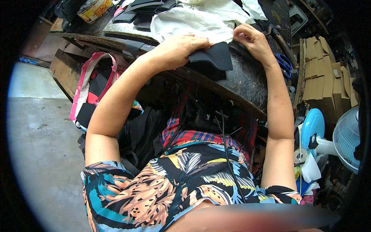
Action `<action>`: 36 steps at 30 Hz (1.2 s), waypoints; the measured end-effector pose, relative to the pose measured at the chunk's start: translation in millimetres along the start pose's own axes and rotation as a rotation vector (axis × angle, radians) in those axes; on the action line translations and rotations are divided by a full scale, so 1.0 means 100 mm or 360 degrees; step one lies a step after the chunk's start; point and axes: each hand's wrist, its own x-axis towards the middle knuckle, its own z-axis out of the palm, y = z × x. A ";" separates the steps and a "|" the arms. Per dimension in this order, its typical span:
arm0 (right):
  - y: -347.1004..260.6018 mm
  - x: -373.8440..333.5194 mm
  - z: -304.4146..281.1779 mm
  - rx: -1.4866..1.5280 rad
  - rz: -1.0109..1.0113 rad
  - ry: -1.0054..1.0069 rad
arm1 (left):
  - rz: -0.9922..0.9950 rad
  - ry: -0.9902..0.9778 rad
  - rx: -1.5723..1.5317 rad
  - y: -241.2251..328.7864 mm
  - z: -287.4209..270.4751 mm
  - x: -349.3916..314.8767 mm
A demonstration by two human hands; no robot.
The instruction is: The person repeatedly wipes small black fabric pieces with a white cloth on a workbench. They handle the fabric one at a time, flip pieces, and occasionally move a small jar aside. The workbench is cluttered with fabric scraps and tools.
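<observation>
At the table's near edge my left hand (pixel 179 49) is closed on a black foam-like fabric piece (pixel 213 58). The piece bends over, with one corner sticking up to the right of my fingers. My right hand (pixel 252 41) is raised over the table, its thumb and fingers pinched together beside the right edge of a thin white sheet (pixel 189 24). What lies between those fingertips is too small to make out. The white sheet spreads crumpled just beyond both hands.
The dark worktable (pixel 247 83) carries stacked black pieces (pixel 145 9), a hammer (pixel 284 46) and blue-handled scissors (pixel 285 65). A yellow tub (pixel 94 11) stands far left. Below hangs a pink-and-white bag (pixel 83 89). At right are folded cardboard boxes (pixel 319 73) and a fan (pixel 346 133).
</observation>
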 end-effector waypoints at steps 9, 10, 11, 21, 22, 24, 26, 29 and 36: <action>0.20 -0.07 -0.15 0.0364 -0.0051 0.0137 | -0.0069 0.0054 -0.0041 -0.01 0.02 -0.01; 0.23 -0.07 -0.20 0.0347 0.0004 0.0256 | -0.0091 0.0062 -0.0052 -0.02 0.02 -0.02; 0.25 -0.09 -0.30 0.0132 0.0060 0.0387 | -0.0085 0.0084 -0.0060 -0.03 0.02 -0.03; -0.04 -0.04 0.15 -0.0287 0.0354 0.0161 | 0.0090 0.0033 0.0058 0.06 0.01 -0.06; -0.09 -0.03 0.21 -0.0241 0.0471 0.0148 | 0.0269 0.0104 0.0262 0.08 0.00 -0.03; -0.16 -0.02 0.26 -0.0030 0.0361 0.0219 | 0.0249 0.0131 0.0517 0.11 0.00 0.02; -0.18 -0.01 0.21 0.0426 0.0499 0.0263 | 0.0153 0.0057 0.0751 0.14 0.00 0.06; -0.15 -0.02 0.05 0.0877 0.0744 0.0231 | 0.0182 0.0121 0.0696 0.16 -0.03 0.06; -0.19 -0.14 -0.26 0.1340 0.0561 -0.0023 | 0.0154 0.0316 0.0056 0.17 -0.36 -0.09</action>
